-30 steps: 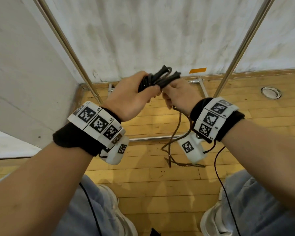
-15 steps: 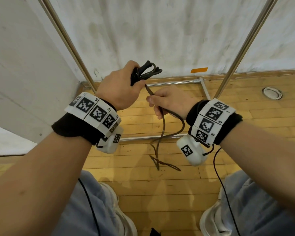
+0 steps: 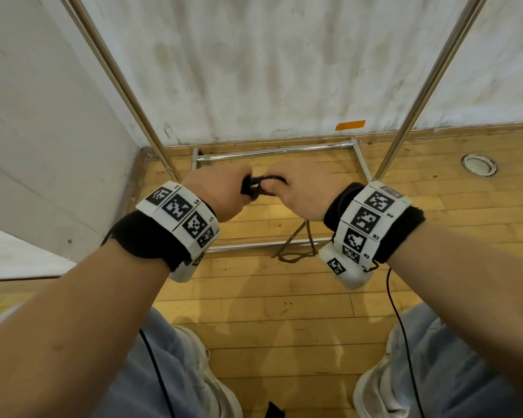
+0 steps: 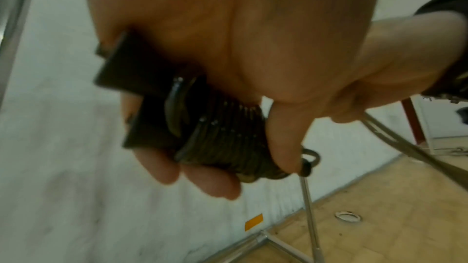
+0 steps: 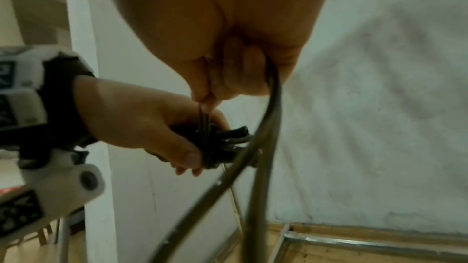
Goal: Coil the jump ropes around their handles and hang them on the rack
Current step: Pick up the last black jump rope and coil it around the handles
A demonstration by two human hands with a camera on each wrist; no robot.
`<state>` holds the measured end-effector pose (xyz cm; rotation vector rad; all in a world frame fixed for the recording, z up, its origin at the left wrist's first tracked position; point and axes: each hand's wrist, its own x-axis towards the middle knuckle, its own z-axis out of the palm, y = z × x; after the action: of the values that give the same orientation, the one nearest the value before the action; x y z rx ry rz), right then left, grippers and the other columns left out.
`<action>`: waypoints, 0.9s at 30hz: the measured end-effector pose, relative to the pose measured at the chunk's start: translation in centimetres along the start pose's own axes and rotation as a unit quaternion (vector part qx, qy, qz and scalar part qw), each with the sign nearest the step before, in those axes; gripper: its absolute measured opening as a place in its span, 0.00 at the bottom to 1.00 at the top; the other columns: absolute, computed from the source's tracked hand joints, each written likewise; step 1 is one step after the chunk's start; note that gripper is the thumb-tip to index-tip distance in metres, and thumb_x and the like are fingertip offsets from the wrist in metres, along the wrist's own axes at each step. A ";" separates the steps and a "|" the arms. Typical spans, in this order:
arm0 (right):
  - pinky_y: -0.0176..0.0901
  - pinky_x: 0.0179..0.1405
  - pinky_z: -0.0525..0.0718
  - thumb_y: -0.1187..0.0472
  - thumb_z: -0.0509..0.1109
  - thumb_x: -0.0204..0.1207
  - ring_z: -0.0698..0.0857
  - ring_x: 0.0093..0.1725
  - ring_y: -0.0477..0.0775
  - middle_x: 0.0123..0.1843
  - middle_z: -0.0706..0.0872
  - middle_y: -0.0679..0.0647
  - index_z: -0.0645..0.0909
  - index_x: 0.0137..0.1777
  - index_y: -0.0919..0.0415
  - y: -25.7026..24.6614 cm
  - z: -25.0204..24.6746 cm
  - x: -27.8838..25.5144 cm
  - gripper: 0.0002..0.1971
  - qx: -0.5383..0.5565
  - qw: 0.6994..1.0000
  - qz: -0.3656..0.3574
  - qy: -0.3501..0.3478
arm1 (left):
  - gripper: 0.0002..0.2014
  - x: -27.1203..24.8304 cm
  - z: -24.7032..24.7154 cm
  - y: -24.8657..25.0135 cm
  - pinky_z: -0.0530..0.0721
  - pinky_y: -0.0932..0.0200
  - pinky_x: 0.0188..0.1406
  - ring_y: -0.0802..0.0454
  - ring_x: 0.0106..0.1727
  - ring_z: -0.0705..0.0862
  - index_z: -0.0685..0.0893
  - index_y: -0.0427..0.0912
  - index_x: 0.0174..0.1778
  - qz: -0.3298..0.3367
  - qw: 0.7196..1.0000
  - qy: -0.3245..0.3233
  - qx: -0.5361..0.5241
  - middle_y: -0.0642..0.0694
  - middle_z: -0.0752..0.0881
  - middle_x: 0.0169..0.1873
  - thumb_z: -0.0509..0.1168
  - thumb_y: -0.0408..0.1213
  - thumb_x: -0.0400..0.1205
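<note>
The black jump rope handles (image 4: 142,95), wound with dark rope (image 4: 228,137), sit clenched in the left hand (image 3: 221,191), while the right hand (image 3: 302,191) just beside it pinches the loose rope, whose slack hangs to the wooden floor (image 3: 254,297) inside the metal rack (image 3: 284,149) frame.

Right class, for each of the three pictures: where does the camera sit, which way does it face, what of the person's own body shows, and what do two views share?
Head: worn on the head, facing down and forward at the wooden floor and metal rack frame; both forearms, left hand, right hand.
Left wrist: along the left hand at the black handles wrapped in dark coiled rope; the right hand behind.
Right wrist: along the right hand pinching the loose rope; the left hand beyond.
Shared: both wrist views show the coiled bundle.
</note>
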<state>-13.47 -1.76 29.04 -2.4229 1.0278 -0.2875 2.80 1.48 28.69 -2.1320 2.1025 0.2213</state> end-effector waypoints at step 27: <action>0.41 0.29 0.70 0.56 0.57 0.85 0.76 0.33 0.48 0.35 0.78 0.48 0.76 0.47 0.56 -0.1 0.7 -0.3 0.09 0.038 0.998 0.052 -0.020 | 0.22 -0.1 -2.0 -1.5 0.76 0.55 0.40 0.42 0.48 0.83 0.70 0.50 0.70 -0.040 0.980 0.140 -0.138 0.42 0.86 0.55 0.64 0.51 0.82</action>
<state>-13.35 -1.22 28.50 -2.2906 1.1011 -0.2370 4.32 1.18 30.63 -2.5350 2.2405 0.2263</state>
